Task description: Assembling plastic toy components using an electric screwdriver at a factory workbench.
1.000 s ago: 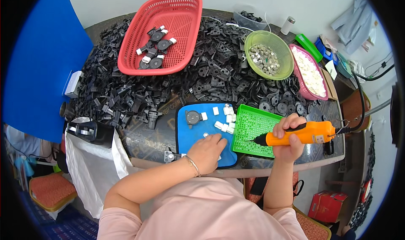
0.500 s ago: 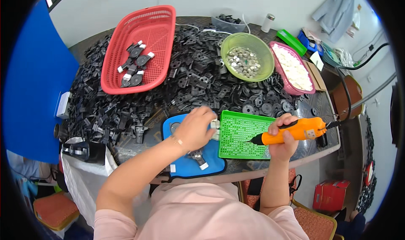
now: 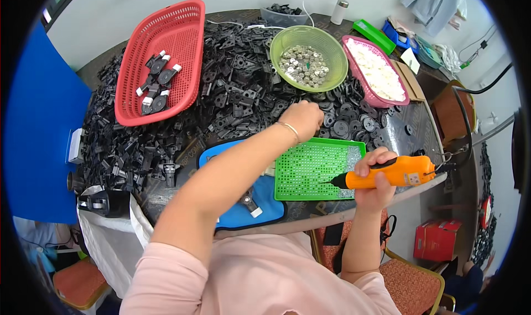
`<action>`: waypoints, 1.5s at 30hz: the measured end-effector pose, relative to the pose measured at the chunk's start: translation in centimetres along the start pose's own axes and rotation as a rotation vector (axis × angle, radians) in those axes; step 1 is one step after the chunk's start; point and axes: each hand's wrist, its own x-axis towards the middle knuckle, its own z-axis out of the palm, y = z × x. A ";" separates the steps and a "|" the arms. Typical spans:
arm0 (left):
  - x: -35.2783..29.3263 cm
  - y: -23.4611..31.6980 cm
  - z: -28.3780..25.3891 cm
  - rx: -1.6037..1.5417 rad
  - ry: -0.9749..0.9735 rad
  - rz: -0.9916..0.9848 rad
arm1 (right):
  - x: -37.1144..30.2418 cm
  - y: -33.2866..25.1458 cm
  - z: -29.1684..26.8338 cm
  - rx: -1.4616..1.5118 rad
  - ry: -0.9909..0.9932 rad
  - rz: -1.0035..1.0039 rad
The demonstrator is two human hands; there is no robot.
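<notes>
**Left hand away from the mat and over the black discs, right hand around the driver**

Grips the orange electric driver (image 3: 406, 171) with the right hand (image 3: 376, 193), fingers and thumb wrapped closely round the body; points the bit (image 3: 330, 182) leftward over the green tray (image 3: 301, 174), apparently without meeting any part. With the left hand (image 3: 303, 117), has moved in the last half second from above the blue mat (image 3: 266, 196) to the loose black discs (image 3: 341, 129) just beyond the tray. Curls the fingers there with tips hidden: cannot tell how far open, or whether closed on anything.

Leaves the black assembly (image 3: 248, 200) on the mat, free of both hands; reads, as a judgement, as a break in any driving on that piece. Lies nearer the body than the left-hand grip and to its left, just below the forearm, white tab toward the body; from the right-hand grip, well to the left, past the tray.

Farther out, beyond the left hand, metal pieces in a yellow-green basket (image 3: 338, 66); beyond and rightward, white pieces in a pink basket (image 3: 378, 101); far to the left, more assemblies in a red basket (image 3: 178, 30).
</notes>
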 end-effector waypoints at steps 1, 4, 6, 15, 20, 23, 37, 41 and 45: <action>-1.1 -0.1 -1.3 -0.106 0.094 0.002 | 0.1 0.1 0.0 -0.003 0.007 0.000; -5.9 0.2 -5.3 -0.339 0.140 -0.042 | 0.0 0.6 0.1 0.020 0.007 0.005; -10.6 0.3 -7.0 -0.282 -0.024 0.010 | 0.1 0.8 0.4 0.045 0.000 0.008; -20.3 -0.4 -3.4 -0.324 -0.181 -0.211 | 0.0 2.1 3.8 0.077 -0.113 0.011; -21.4 -0.6 -4.5 -0.375 -0.025 -0.302 | -0.4 2.0 4.3 0.082 -0.131 0.018; -22.9 0.4 -5.1 -0.380 -0.046 -0.307 | -0.5 2.0 4.6 0.091 -0.117 0.025; -23.0 1.7 -4.5 -0.080 0.097 -0.192 | -0.4 2.3 5.3 0.107 -0.140 0.046; -23.6 1.6 -4.1 0.077 0.201 -0.346 | -0.3 2.4 5.2 0.123 -0.148 0.061; -25.3 1.7 -4.5 0.211 0.057 -0.491 | -0.3 2.5 5.0 0.110 -0.165 0.046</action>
